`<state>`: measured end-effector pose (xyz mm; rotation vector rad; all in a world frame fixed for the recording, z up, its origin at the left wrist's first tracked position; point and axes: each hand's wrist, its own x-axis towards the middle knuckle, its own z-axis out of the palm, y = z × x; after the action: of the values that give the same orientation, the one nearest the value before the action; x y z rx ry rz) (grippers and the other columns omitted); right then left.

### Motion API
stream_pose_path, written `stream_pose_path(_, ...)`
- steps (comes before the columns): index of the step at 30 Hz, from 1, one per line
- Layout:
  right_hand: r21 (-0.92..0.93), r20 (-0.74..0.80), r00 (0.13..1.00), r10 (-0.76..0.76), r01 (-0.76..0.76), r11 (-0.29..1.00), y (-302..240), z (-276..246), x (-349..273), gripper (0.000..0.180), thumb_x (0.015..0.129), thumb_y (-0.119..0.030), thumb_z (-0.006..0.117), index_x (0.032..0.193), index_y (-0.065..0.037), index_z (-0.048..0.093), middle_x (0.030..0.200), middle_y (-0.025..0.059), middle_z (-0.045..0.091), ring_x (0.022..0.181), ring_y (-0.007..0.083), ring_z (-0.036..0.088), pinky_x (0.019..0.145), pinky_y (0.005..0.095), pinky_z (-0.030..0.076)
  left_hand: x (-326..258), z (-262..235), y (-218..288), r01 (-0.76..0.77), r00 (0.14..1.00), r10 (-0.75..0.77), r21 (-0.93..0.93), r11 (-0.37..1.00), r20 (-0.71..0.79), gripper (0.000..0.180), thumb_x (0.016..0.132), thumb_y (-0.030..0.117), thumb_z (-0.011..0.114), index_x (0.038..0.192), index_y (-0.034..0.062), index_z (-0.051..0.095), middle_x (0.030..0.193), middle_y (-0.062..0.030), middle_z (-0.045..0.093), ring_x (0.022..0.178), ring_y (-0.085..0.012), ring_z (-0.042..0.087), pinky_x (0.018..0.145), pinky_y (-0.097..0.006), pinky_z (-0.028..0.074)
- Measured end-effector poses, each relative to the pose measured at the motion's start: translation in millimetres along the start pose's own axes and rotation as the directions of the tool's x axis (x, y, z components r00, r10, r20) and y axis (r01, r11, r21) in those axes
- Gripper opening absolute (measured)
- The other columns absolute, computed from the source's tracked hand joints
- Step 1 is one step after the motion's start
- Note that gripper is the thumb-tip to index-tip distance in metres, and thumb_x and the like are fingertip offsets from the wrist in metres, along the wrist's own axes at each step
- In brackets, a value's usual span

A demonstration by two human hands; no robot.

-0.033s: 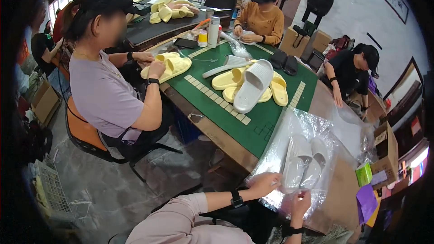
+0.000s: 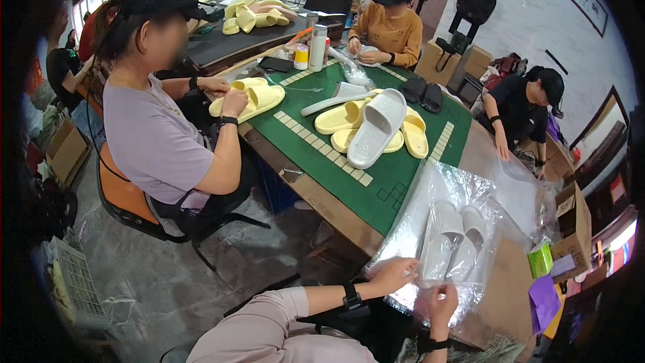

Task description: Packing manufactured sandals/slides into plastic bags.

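A pair of light grey slippers (image 2: 442, 238) lies side by side inside a clear plastic bag (image 2: 489, 235) at the near right of the table. My left hand (image 2: 395, 274) is closed at the bag's near left corner, fingertips pinched on the plastic beside the slippers' heels. Close by, my right hand (image 2: 443, 304) pinches the bag's near edge just below the slippers. Shiny clear plastic sheeting (image 2: 460, 178) spreads under and beyond the bag; whether it is one sheet or several bags, I cannot tell.
Grey slippers (image 2: 376, 128) rest on yellow slippers (image 2: 339, 117) on the green mat (image 2: 302, 181), with black slippers (image 2: 423, 91) behind. At left, a seated person (image 2: 161, 134) holds yellow slippers (image 2: 262, 102). A cardboard box (image 2: 574, 218) and purple packet (image 2: 544, 302) stand at right.
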<state>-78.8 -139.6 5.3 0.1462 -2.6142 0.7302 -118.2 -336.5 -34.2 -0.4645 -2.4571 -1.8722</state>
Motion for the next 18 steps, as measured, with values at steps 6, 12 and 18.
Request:
stream_pose_path(6,0.117,0.043,0.999,0.014,-0.019,0.993,-4,2,-3,0.017,0.077,-0.011,0.07,0.073,-0.002,0.056,0.072,0.0136,0.058,0.068,0.0323,0.058,0.063,0.0409,0.047,1,-9,37,-0.094,0.995,0.086,0.32,0.943,0.04,0.057,0.082,0.03,0.068,0.127,0.0018,0.048,0.107,-0.0186,0.06,0.1,-0.0323,0.058,0.089,-0.04,0.043)
stream_pose_path(12,0.002,0.055,0.988,-0.147,0.147,0.989,5,2,-4,0.012,0.075,-0.013,0.071,0.075,-0.003,0.064,0.075,0.0131,0.064,0.072,0.0317,0.063,0.064,0.0393,0.048,6,-1,35,-0.265,0.963,0.246,0.566,0.781,0.112,0.05,0.082,0.026,0.063,0.122,0.0014,0.049,0.096,-0.015,0.058,0.092,-0.0282,0.057,0.081,-0.038,0.039)
stream_pose_path(18,-0.093,0.111,0.993,0.043,-0.033,0.995,-3,6,3,0.017,0.081,-0.019,0.068,0.075,-0.003,0.065,0.072,0.0151,0.064,0.068,0.0339,0.063,0.061,0.0407,0.048,5,5,21,-0.28,0.956,0.27,0.612,0.739,0.113,0.033,0.077,0.009,0.057,0.11,0.0045,0.054,0.09,-0.0102,0.055,0.087,-0.0263,0.054,0.079,-0.038,0.037)
